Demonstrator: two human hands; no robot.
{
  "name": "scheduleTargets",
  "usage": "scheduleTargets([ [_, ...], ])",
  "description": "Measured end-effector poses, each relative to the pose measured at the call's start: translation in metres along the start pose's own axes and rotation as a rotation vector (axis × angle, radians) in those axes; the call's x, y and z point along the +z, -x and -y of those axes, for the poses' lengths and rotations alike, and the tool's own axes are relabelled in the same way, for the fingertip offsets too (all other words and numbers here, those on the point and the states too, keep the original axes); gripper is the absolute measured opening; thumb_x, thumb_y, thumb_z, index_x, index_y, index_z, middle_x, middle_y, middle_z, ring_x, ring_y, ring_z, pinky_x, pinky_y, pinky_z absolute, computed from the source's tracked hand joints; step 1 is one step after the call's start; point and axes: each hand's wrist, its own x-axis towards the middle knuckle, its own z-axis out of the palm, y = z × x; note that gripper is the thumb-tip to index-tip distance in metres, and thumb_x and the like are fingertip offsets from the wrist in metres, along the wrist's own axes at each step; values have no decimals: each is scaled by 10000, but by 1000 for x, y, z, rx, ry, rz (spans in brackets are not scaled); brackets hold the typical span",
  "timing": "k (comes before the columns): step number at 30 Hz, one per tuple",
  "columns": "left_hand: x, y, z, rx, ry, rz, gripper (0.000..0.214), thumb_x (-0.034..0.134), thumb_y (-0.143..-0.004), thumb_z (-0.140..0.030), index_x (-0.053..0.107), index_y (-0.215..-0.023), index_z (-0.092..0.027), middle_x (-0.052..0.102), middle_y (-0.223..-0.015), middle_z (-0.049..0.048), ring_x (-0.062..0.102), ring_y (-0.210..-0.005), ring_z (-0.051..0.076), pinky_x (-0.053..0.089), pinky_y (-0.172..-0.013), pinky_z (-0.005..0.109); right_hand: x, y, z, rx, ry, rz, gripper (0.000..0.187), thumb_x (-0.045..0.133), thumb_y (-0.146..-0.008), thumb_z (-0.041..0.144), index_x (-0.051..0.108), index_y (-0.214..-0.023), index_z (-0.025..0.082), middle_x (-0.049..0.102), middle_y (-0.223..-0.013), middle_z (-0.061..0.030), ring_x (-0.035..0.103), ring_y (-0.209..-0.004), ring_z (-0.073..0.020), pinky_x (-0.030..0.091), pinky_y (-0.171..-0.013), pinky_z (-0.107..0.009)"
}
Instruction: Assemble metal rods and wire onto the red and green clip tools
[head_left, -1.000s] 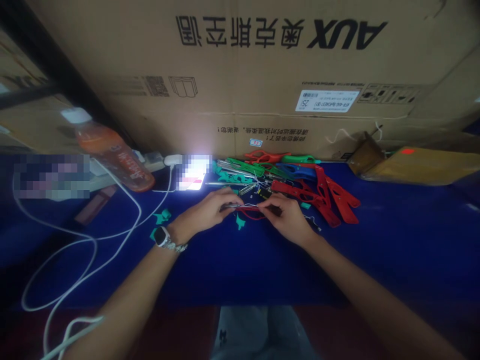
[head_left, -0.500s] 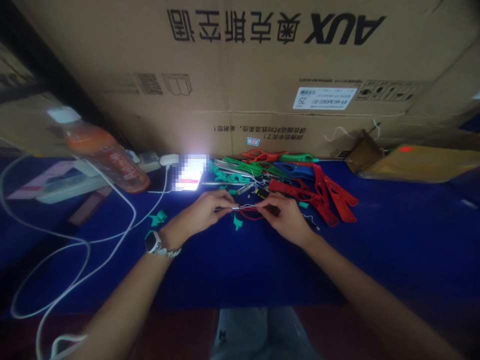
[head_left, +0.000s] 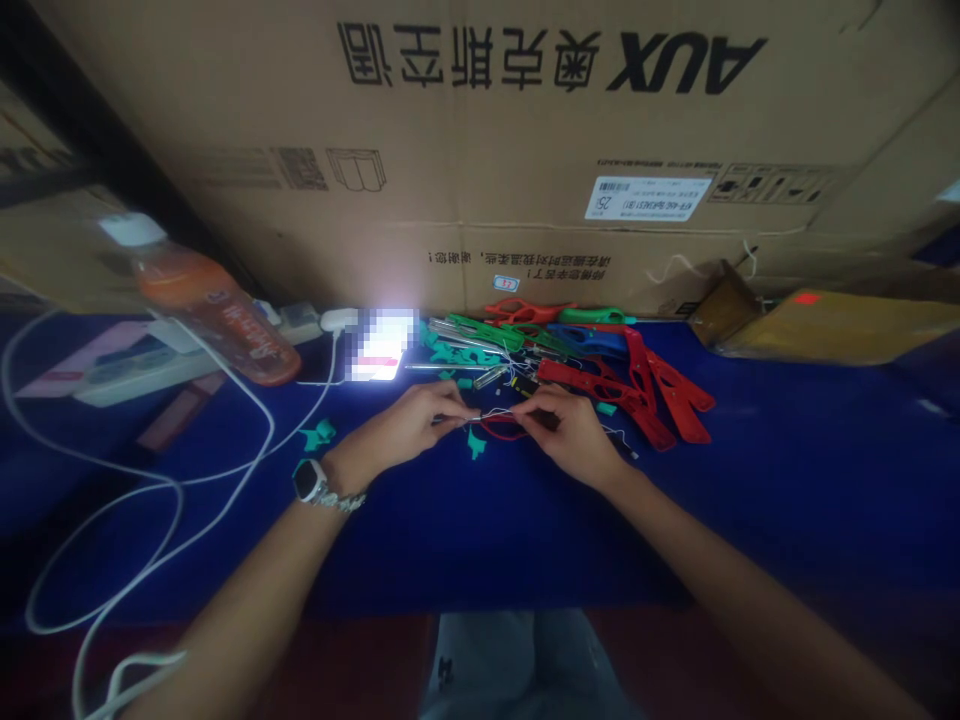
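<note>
My left hand, with a watch on its wrist, is pinched on a small metal tube. My right hand is pinched on thin white and red wires that run to that tube. The two hands sit close together over the blue cloth. Just behind them lies a heap of red, green and blue plastic shells and several metal rods. Small teal plastic bits lie beside the hands.
A large cardboard box stands along the back. At the left are an orange drink bottle, a lit phone, a power strip and looping white cables. A brown packet lies at the right.
The hands have hardly moved and keep the same grip on tube and wires. The view shifted a little, so the bottle and cables sit slightly differently in frame.
</note>
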Motion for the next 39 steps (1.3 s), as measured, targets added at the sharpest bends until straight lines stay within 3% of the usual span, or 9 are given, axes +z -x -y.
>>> scheduleTargets([
  [10,2,1,-25,-52,-317,29,188,618,-900,-148,767,-1009,-184,687,-1044,61,673,-899,207,531,-781,346,1,0,2,3,25,-1,121,649,-875,164,753,-835,211,618,-734,-13,561,-670,-152,444,-631,-299],
  [16,5,-1,-20,7,-308,6,245,532,-990,-201,771,-940,-179,693,-1005,59,674,-848,172,520,-759,310,0,0,3,-8,39,-6,127,633,-859,127,726,-807,197,594,-712,-7,548,-656,-143,431,-614,-277],
  [27,0,1,-14,6,-284,-7,155,614,-946,-188,757,-887,-178,697,-947,48,659,-800,164,492,-716,289,1,0,3,-6,-9,3,117,620,-844,125,713,-816,192,593,-751,-13,562,-671,-141,436,-602,-267],
  [39,3,0,-12,-35,-209,-10,162,582,-977,-271,698,-901,-187,661,-919,35,624,-845,168,472,-760,298,3,1,2,-30,30,3,129,629,-852,116,717,-807,198,569,-705,0,538,-659,-142,435,-628,-281],
])
